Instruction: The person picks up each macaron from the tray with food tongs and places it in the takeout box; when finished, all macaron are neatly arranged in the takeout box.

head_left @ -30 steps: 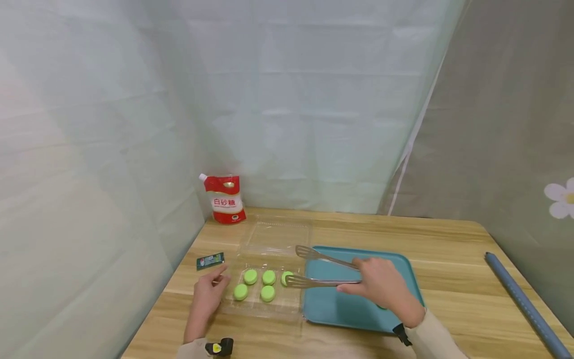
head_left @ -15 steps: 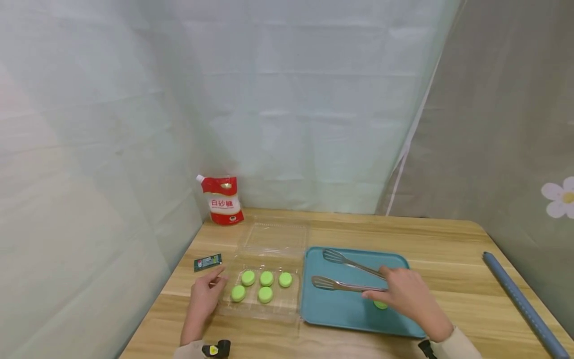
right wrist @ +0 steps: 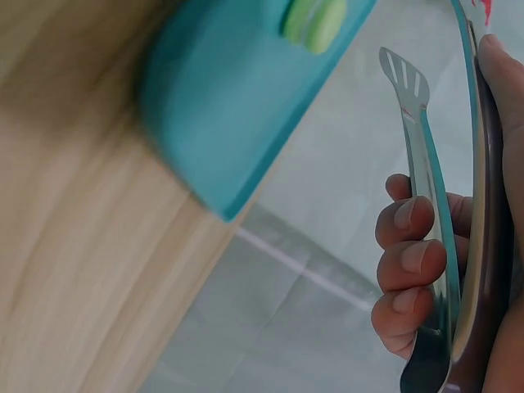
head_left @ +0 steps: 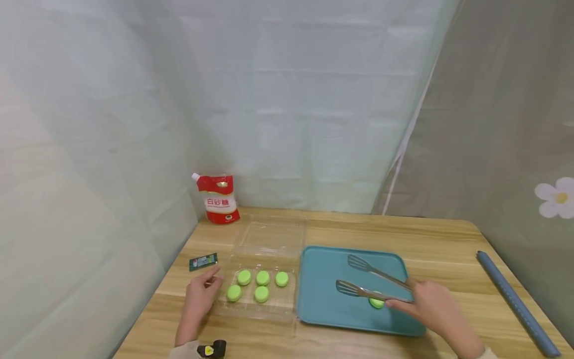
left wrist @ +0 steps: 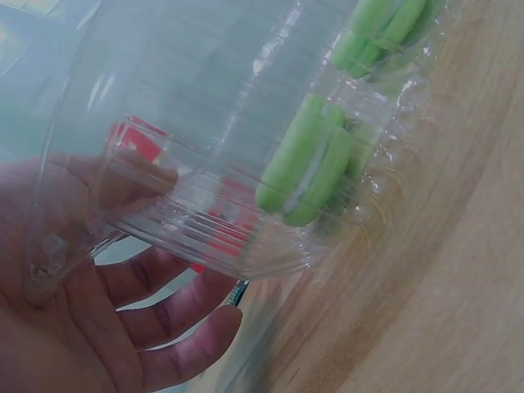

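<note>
My left hand (head_left: 200,294) is at the left edge of a clear plastic box (head_left: 283,302). In the left wrist view, its thumb shows through the plastic and the curled fingers (left wrist: 184,307) lie outside, with the box's rim between them. Several green macarons (head_left: 262,294) sit in the box in two rows. My right hand (head_left: 432,306) grips metal tongs (head_left: 348,288), their slotted ends spread apart over the blue tray (head_left: 320,311). One green macaron (head_left: 376,302) lies on the tray, partly covered by the lower arm of the tongs. Nothing is between the tongs' ends.
The box's clear lid (head_left: 271,237) lies folded back behind it. A red and white sugar pouch (head_left: 219,199) stands at the back left corner. A small dark green packet (head_left: 203,262) lies left of the box. A blue-grey rod (head_left: 515,301) lies along the table's right side.
My right hand has carried the tongs rightward from above the box to over the tray, uncovering the macaron there. The left hand stays at the box; the whole view has shifted slightly.
</note>
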`<state>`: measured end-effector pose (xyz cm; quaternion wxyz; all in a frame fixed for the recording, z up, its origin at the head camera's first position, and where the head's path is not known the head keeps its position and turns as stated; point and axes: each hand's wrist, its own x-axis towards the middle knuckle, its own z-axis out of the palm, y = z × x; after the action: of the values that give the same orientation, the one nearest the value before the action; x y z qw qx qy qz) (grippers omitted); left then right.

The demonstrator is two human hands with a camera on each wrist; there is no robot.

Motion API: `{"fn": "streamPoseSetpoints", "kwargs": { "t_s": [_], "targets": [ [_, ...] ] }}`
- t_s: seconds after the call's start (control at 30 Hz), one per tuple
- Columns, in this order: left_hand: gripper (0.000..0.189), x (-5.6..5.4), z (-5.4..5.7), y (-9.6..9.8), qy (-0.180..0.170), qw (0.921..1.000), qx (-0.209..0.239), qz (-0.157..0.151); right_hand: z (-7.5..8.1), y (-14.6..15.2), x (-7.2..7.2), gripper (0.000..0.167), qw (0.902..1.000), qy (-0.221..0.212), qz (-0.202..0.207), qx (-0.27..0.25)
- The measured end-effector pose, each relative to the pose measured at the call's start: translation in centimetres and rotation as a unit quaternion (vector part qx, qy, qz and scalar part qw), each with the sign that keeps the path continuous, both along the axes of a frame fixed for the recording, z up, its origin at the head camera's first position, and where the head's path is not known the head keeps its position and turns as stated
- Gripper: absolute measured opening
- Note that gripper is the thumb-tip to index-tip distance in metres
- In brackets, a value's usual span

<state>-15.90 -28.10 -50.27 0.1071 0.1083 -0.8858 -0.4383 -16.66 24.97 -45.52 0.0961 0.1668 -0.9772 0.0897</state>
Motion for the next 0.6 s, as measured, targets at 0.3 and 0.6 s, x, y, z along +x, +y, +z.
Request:
{"fn": "streamPoseSetpoints", "kwargs": {
  "t_s": [0.3,0.6],
  "targets": [
    [0.042,0.2,0.4,0.0,-0.008,0.9999,-0.003,0.005,-0.8,1.9,1.0,0.061,0.9998,-0.009,-0.014,0.008],
    [0.041,0.2,0.3,0.1,-0.007,1.0000,-0.001,0.004,-1.1,3.6,2.2,0.058,0.9991,-0.026,-0.028,0.018]
  ]
}}
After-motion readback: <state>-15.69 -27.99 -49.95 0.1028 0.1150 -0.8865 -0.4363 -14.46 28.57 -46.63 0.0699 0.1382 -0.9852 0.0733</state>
